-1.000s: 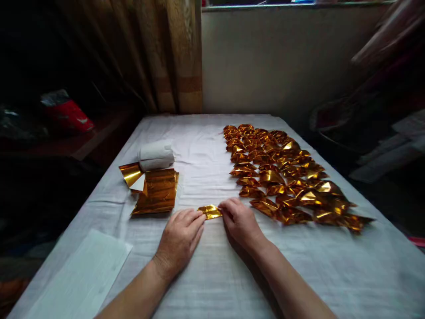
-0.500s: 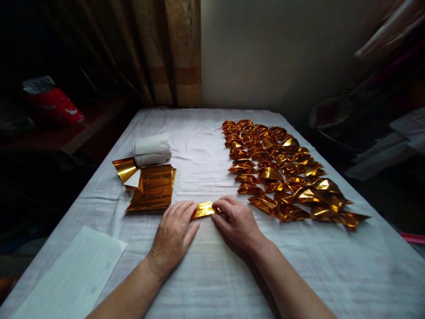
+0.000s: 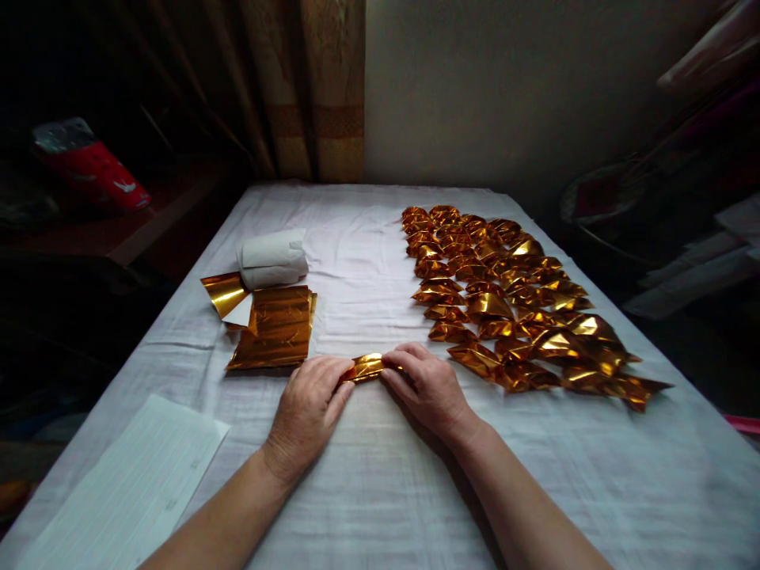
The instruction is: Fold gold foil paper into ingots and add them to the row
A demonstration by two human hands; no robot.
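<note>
A narrow folded strip of gold foil (image 3: 366, 367) lies on the white cloth of the desk (image 3: 380, 475), near its middle and close to the person. Its long axis runs left to right across the view, the left end a touch lower than the right. The left hand (image 3: 309, 412) rests palm down on the cloth, fingers closed together, its fingertips pressing the strip's left end. The right hand (image 3: 427, 389) comes in from the other side, fingers curled, pinching the right end between thumb and fingertips.

To the left, just beyond the left hand, sits a flat stack of gold foil sheets (image 3: 274, 339), with one loose curled sheet (image 3: 224, 291) at its far left corner and a white roll (image 3: 271, 258) behind it. To the right, close to the right hand, rows of folded gold pieces (image 3: 511, 305) cover the cloth toward the far edge. A white lined paper (image 3: 127, 491) lies at the near left corner. Nothing lies between the hands and the strip.
</note>
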